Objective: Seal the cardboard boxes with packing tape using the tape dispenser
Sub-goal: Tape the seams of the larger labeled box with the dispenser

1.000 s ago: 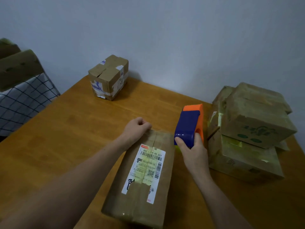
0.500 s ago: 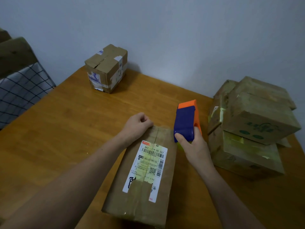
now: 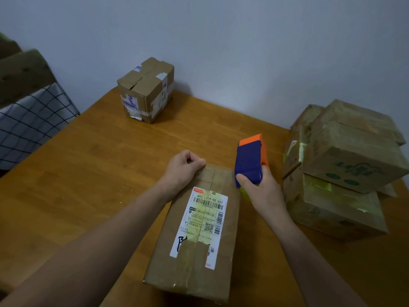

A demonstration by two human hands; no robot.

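Observation:
A long flat cardboard box (image 3: 230, 235) with a white shipping label lies on the wooden table (image 3: 93, 178) right in front of me. My left hand (image 3: 183, 167) is curled in a fist, pressing on the box's far left corner. My right hand (image 3: 259, 189) grips a blue and orange tape dispenser (image 3: 251, 160) just past the box's far right corner, held upright. A bit of yellowish tape shows under the dispenser by my palm.
A small taped box (image 3: 146, 89) stands at the table's far edge near the wall. A stack of taped boxes (image 3: 345, 165) fills the right side. A checked cloth and cardboard (image 3: 26, 107) sit off the table's left edge.
The view has shifted slightly. My right hand and the dispenser have drawn a little closer to the box's far right corner. My left hand stays on the box.

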